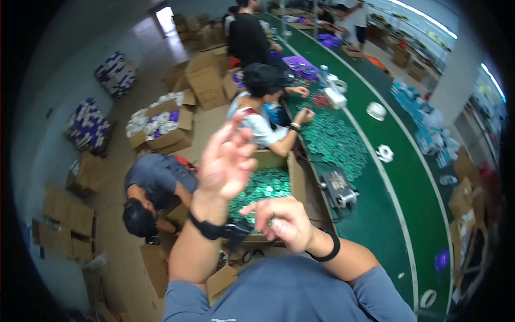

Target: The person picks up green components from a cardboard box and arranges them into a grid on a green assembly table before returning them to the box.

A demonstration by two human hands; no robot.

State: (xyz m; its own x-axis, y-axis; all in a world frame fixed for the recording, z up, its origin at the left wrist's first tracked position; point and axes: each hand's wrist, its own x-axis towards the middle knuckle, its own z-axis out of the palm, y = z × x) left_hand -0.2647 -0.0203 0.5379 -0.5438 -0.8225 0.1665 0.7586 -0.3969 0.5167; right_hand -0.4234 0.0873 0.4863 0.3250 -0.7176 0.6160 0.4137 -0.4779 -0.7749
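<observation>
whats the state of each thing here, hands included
left hand: raised, open, blurred
right hand: partly curled, contents unclear
box of green pieces: open, well filled
box of white and purple items: open, heaped
pile of green pieces: loose, spread out

Way over the near surface, crowding ahead and left
A hand could pass above the surface [375,231] nearer than the machine [339,189]; that machine and the green heap [332,139] block a low path farther along. The left hand [228,155] and right hand [284,222] partly cover the view into the open-topped box [298,185]. 2 obstacles flank it: a seated co-worker [260,126] beyond, a bent co-worker [161,180] leftward.
</observation>
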